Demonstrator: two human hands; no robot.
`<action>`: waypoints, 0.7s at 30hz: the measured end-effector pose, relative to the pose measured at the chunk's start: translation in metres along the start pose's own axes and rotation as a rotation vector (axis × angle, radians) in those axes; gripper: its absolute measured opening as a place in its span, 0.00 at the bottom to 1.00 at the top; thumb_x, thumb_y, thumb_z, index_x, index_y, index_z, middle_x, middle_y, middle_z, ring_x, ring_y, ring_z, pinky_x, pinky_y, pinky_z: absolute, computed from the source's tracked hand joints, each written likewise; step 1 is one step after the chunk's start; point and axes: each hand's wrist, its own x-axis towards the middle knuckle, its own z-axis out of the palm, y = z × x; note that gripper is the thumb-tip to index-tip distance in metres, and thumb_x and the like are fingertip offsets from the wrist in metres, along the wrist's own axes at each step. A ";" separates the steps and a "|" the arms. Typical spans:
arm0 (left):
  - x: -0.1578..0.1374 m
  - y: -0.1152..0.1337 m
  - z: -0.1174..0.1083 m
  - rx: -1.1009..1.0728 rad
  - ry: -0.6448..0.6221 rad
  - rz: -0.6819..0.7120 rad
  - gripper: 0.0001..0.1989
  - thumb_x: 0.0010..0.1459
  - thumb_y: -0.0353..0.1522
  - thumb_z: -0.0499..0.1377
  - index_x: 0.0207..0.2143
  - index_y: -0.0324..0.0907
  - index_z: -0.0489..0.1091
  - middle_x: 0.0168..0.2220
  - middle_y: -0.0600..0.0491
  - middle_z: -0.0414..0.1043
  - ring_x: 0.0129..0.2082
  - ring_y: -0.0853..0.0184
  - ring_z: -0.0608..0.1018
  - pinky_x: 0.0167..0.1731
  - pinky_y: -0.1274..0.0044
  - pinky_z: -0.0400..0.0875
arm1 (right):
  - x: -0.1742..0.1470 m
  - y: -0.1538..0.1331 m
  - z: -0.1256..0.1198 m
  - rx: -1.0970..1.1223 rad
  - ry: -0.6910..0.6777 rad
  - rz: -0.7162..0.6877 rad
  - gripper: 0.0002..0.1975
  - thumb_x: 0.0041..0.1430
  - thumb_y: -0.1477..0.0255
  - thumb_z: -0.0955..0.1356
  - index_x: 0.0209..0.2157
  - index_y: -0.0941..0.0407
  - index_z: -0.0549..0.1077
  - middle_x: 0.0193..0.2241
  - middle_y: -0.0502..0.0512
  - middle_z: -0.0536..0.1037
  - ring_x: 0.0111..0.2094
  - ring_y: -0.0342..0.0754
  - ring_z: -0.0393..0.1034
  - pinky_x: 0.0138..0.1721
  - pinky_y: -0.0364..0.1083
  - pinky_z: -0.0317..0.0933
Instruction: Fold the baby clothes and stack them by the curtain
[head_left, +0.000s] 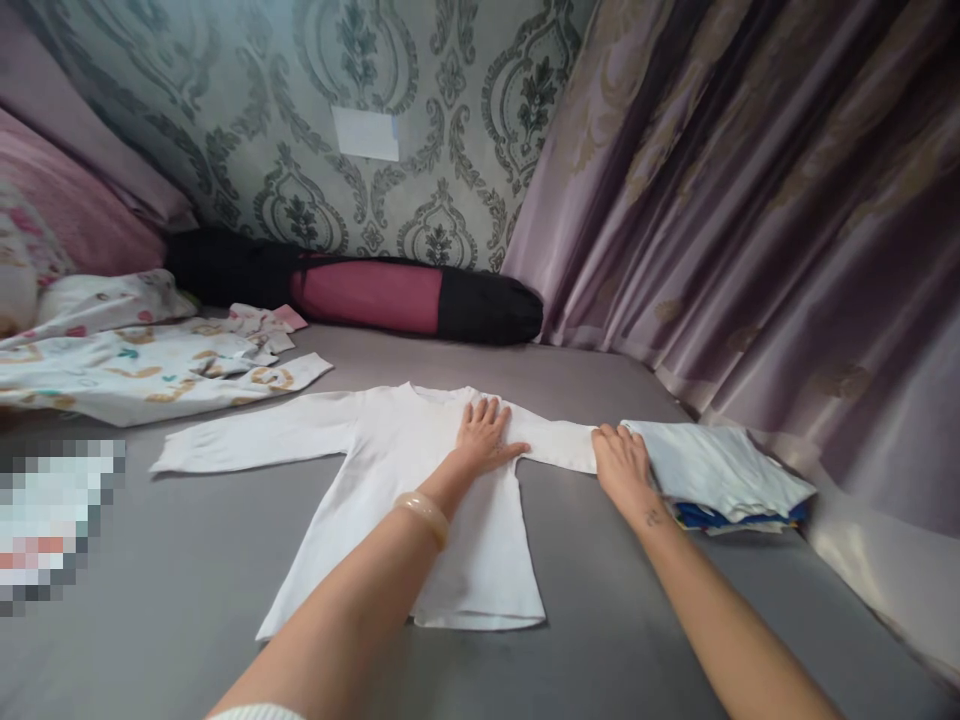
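A white long-sleeved shirt (382, 470) lies spread out on the grey sheet, its neckline away from me and both sleeves stretched sideways. My left hand (484, 438), with a pale bangle at the wrist, presses flat on the upper chest near the right shoulder, fingers spread. At the end of the right sleeve (564, 444), my right hand (624, 466) has its fingers curled over the cuff. Its palm side is hidden. Just beyond that hand sits a stack of folded clothes (720, 470), pale on top with blue beneath.
Printed white clothing (157, 360) lies rumpled at the left, near pink bedding (82, 200). A long black and maroon bag (367, 292) rests against the patterned wall (450, 160). Purple curtains (712, 220) hang down the right side. A blurred patch (52, 520) covers something at the left edge.
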 end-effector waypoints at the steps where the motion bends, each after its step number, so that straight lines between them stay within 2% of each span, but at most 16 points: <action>1: 0.000 0.001 -0.001 -0.001 -0.013 -0.012 0.45 0.55 0.61 0.46 0.65 0.42 0.52 0.69 0.40 0.44 0.68 0.49 0.48 0.64 0.56 0.40 | -0.001 -0.004 0.001 -0.046 0.009 -0.014 0.19 0.62 0.82 0.56 0.44 0.62 0.75 0.42 0.66 0.76 0.46 0.58 0.67 0.45 0.52 0.55; 5: 0.001 0.005 -0.006 -0.010 -0.054 -0.039 0.45 0.54 0.60 0.48 0.65 0.42 0.52 0.69 0.41 0.43 0.68 0.49 0.47 0.64 0.55 0.39 | 0.003 -0.010 0.012 -0.105 -0.008 -0.012 0.19 0.61 0.82 0.56 0.45 0.63 0.75 0.41 0.67 0.76 0.44 0.58 0.66 0.43 0.52 0.55; 9: 0.004 0.001 -0.010 -0.087 -0.087 -0.011 0.46 0.54 0.61 0.47 0.65 0.40 0.50 0.69 0.40 0.42 0.68 0.48 0.45 0.64 0.54 0.37 | 0.011 -0.010 0.022 -0.036 0.013 0.016 0.20 0.58 0.83 0.57 0.41 0.60 0.77 0.38 0.68 0.77 0.43 0.59 0.67 0.43 0.55 0.56; 12: 0.007 -0.013 -0.017 -0.234 -0.108 0.001 0.42 0.58 0.57 0.45 0.65 0.39 0.50 0.68 0.39 0.46 0.68 0.51 0.49 0.64 0.57 0.44 | 0.021 -0.022 0.020 0.073 0.058 0.032 0.20 0.57 0.82 0.57 0.38 0.59 0.79 0.39 0.73 0.76 0.44 0.64 0.68 0.44 0.59 0.56; 14: 0.006 -0.025 -0.022 -0.287 -0.044 0.024 0.35 0.61 0.51 0.46 0.64 0.39 0.53 0.66 0.39 0.52 0.66 0.55 0.57 0.63 0.63 0.52 | 0.030 -0.041 0.015 0.183 0.107 -0.022 0.21 0.58 0.82 0.56 0.43 0.60 0.78 0.46 0.74 0.75 0.49 0.65 0.66 0.48 0.60 0.55; 16: 0.000 -0.040 -0.028 -0.253 0.045 0.037 0.29 0.63 0.43 0.48 0.62 0.38 0.56 0.63 0.39 0.58 0.62 0.56 0.63 0.60 0.66 0.58 | 0.040 -0.069 0.008 0.319 0.128 -0.127 0.23 0.60 0.81 0.55 0.52 0.61 0.72 0.55 0.71 0.70 0.56 0.63 0.61 0.53 0.58 0.53; 18: -0.010 -0.056 -0.035 -0.152 0.100 -0.006 0.26 0.63 0.38 0.48 0.60 0.35 0.58 0.61 0.38 0.61 0.61 0.56 0.65 0.59 0.67 0.59 | 0.050 -0.101 0.000 0.445 0.086 -0.202 0.24 0.64 0.78 0.54 0.58 0.63 0.65 0.59 0.69 0.65 0.61 0.60 0.57 0.58 0.57 0.49; 21: -0.027 -0.080 -0.045 0.033 0.127 -0.108 0.24 0.64 0.35 0.45 0.59 0.34 0.58 0.61 0.36 0.60 0.63 0.54 0.62 0.60 0.65 0.56 | 0.061 -0.142 -0.010 0.547 0.042 -0.275 0.26 0.67 0.70 0.53 0.63 0.63 0.58 0.64 0.65 0.58 0.65 0.58 0.49 0.63 0.57 0.42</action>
